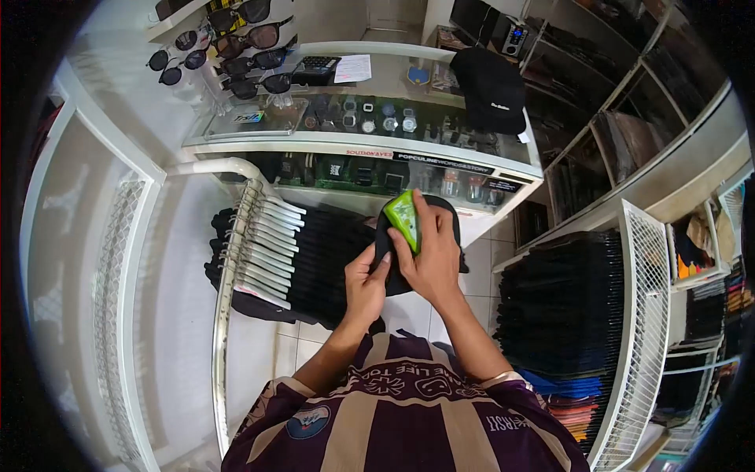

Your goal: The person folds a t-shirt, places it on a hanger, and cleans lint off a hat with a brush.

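A black cap (pixel 447 214) is held in front of my chest, over the floor beside the rack. My left hand (pixel 366 285) pinches the cap's left edge between thumb and fingers. My right hand (pixel 431 256) is closed on a bright green object (pixel 402 216) with a pale label, which lies against the cap's dark surface. The fingers of my right hand reach over the green object's right side. What exactly the green object is cannot be made out.
Black garments on white hangers (pixel 271 248) hang on a rail at the left. Ahead stands a glass display counter (pixel 314 144) with watches, sunglasses (pixel 255 63) and another black cap (pixel 489 88). More dark clothes (pixel 554 307) hang at the right beside a white mesh panel (pixel 645 338).
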Motion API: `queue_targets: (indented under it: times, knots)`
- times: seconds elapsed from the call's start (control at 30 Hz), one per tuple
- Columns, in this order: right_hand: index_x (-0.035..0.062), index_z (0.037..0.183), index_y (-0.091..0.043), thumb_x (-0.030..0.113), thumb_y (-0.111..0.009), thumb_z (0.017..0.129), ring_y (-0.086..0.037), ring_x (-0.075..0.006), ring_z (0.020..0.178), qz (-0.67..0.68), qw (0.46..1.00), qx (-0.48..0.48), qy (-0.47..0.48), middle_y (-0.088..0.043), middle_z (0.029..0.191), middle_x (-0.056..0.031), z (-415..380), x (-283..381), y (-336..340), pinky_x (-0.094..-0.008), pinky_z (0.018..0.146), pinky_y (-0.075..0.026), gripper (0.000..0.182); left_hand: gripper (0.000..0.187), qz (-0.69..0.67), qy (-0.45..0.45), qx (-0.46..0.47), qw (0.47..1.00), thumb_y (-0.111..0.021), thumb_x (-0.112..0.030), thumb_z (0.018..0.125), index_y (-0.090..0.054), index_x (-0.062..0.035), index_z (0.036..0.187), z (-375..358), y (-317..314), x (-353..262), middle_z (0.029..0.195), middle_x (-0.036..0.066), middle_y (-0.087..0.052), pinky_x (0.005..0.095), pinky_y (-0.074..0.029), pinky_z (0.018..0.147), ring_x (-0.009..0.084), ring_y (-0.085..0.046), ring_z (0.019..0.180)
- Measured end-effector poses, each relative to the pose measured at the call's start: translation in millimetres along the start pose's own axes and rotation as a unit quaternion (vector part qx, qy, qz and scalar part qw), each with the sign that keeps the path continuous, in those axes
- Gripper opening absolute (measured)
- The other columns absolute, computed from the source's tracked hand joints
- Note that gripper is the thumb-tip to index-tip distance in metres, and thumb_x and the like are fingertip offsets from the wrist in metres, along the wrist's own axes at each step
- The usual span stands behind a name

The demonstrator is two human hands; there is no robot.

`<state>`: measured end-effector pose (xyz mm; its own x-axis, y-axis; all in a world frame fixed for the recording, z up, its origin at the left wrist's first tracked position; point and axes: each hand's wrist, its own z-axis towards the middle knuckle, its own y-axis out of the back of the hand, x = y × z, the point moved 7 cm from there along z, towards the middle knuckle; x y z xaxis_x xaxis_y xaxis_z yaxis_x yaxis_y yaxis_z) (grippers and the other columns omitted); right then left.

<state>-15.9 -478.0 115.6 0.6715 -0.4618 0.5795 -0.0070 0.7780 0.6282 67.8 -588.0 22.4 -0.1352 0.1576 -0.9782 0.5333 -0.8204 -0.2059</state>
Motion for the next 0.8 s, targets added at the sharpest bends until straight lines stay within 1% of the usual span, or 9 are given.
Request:
queue_targets:
  times: [0.2, 0.27, 0.37, 0.4, 0.53, 0.63, 0.7, 0.73, 0.8]
  knots:
    - [0.0085, 0.153, -0.049, 0.03, -0.07, 0.099, -0.067, -0.0444, 0.101, -0.075, 0.987, -0.028, -0.137, -0.059, 0.12, -0.0245, 28, -95, -18, -0.0508, 0.081, -0.057, 0.062, 0.029, -0.14, 0.008, -0.024, 0.99, -0.061, 0.002, 0.104, -0.068, 0.0063, 0.132, 32, 29, 5, 0.119, 0.005, -0.073, 0.0233, -0.05, 0.096, 0.0089, -0.063, 0.104]
    - [0.0085, 0.153, -0.05, 0.031, -0.072, 0.098, -0.066, -0.0447, 0.101, -0.058, 0.988, -0.027, -0.137, -0.058, 0.119, -0.0251, 38, -75, -11, -0.0505, 0.081, -0.056, 0.063, 0.029, -0.122, 0.005, -0.031, 0.992, -0.061, 0.001, 0.104, -0.067, 0.0062, 0.132, 42, 29, 4, 0.118, 0.005, -0.073, 0.0231, -0.05, 0.095, 0.0083, -0.063, 0.104]
    - [0.0101, 0.154, -0.05, 0.033, -0.077, 0.094, -0.065, -0.0416, 0.097, 0.012, 1.0, -0.005, 0.001, -0.058, 0.119, -0.0232, 46, -16, -24, -0.0475, 0.08, -0.056, 0.07, 0.028, -0.073, 0.006, -0.024, 0.997, -0.06, 0.001, 0.105, -0.067, 0.006, 0.132, 49, 25, 4, 0.117, 0.004, -0.073, 0.0228, -0.05, 0.094, 0.0072, -0.062, 0.103]
    - [0.0097, 0.154, -0.05, 0.033, -0.077, 0.094, -0.065, -0.0412, 0.099, 0.001, 0.999, 0.046, -0.01, -0.059, 0.12, -0.0231, 46, -9, -33, -0.0463, 0.08, -0.057, 0.07, 0.028, -0.046, 0.004, -0.013, 0.999, -0.06, 0.001, 0.105, -0.067, 0.0058, 0.132, 50, 22, 3, 0.117, 0.003, -0.073, 0.0227, -0.05, 0.094, 0.0066, -0.062, 0.103]
    - [0.0157, 0.156, -0.048, 0.032, -0.073, 0.098, -0.067, -0.0436, 0.098, -0.072, 0.993, -0.016, -0.087, -0.058, 0.122, -0.0241, 56, -72, -42, -0.0514, 0.077, -0.057, 0.065, 0.028, -0.097, 0.007, -0.011, 0.995, -0.061, -0.001, 0.105, -0.067, 0.0056, 0.131, 56, 31, 0, 0.117, 0.003, -0.073, 0.023, -0.049, 0.095, 0.0065, -0.061, 0.105]
    - [0.0112, 0.154, -0.05, 0.029, -0.073, 0.098, -0.067, -0.0419, 0.099, -0.084, 0.99, -0.024, -0.108, -0.06, 0.121, -0.0242, 61, -89, -25, -0.0476, 0.084, -0.057, 0.063, 0.028, -0.123, 0.002, -0.022, 0.992, -0.06, -0.001, 0.105, -0.065, 0.006, 0.132, 56, 40, 0, 0.12, 0.005, -0.072, 0.0241, -0.049, 0.097, 0.0086, -0.063, 0.107]
    - [0.0057, 0.151, -0.053, 0.022, -0.077, 0.095, -0.067, -0.0353, 0.104, 0.047, 0.997, -0.057, -0.027, -0.063, 0.12, -0.0225, 63, -75, -12, -0.0418, 0.095, -0.053, 0.062, 0.028, -0.149, -0.002, -0.038, 0.988, -0.06, -0.001, 0.105, -0.064, 0.0049, 0.132, 54, 39, -2, 0.122, 0.006, -0.071, 0.0248, -0.049, 0.098, 0.0096, -0.064, 0.107]
    - [0.0057, 0.151, -0.053, 0.022, -0.077, 0.095, -0.067, -0.0353, 0.104, 0.047, 0.997, -0.057, -0.029, -0.063, 0.12, -0.0225, 61, -75, -13, -0.0418, 0.095, -0.053, 0.062, 0.028, -0.149, -0.001, -0.038, 0.988, -0.06, -0.001, 0.105, -0.064, 0.0049, 0.132, 52, 36, -4, 0.122, 0.006, -0.071, 0.0248, -0.049, 0.098, 0.0096, -0.064, 0.107]
    - [0.0017, 0.148, -0.055, 0.016, -0.081, 0.092, -0.065, -0.0284, 0.109, 0.255, 0.963, 0.004, -0.083, -0.065, 0.119, -0.0192, 59, -79, -27, -0.0377, 0.102, -0.048, 0.064, 0.027, -0.173, 0.013, -0.039, 0.984, -0.061, -0.002, 0.105, -0.065, 0.0048, 0.131, 52, 31, -6, 0.122, 0.005, -0.071, 0.0251, -0.049, 0.098, 0.0095, -0.064, 0.107]
